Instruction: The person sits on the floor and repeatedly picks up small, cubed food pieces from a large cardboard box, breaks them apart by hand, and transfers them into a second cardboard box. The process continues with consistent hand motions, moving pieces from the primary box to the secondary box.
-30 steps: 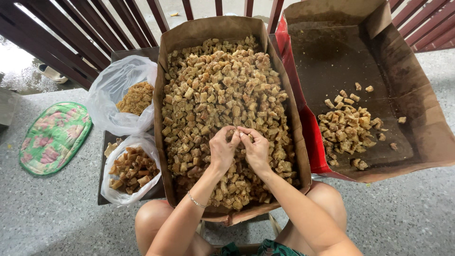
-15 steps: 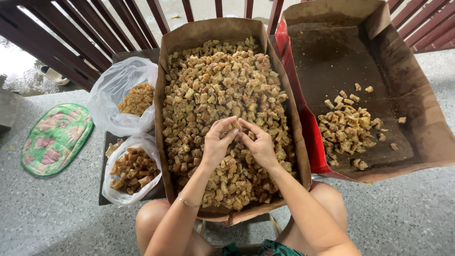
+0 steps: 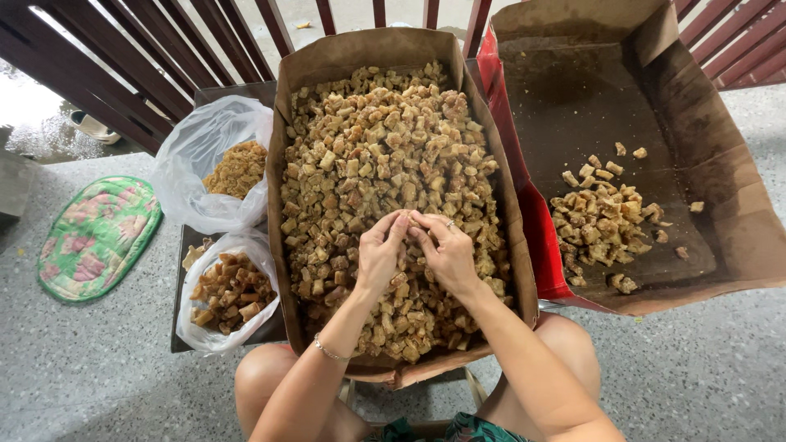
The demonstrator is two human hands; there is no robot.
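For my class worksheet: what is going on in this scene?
A seated person has both hands over a big cardboard box full of golden-brown chunks. The left hand and right hand meet above the pile, fingers pinched together around a piece. To the right, a second box holds a small heap of chunks. To the left are two plastic bags with more pieces and a green floral mat.

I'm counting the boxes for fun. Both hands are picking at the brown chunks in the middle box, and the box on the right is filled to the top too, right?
Not quite. The head view shows the right box mostly bare, with only a small pile of chunks in it. The rest holds: the left hand and right hand meet over the brown chunks heaped in the middle box.
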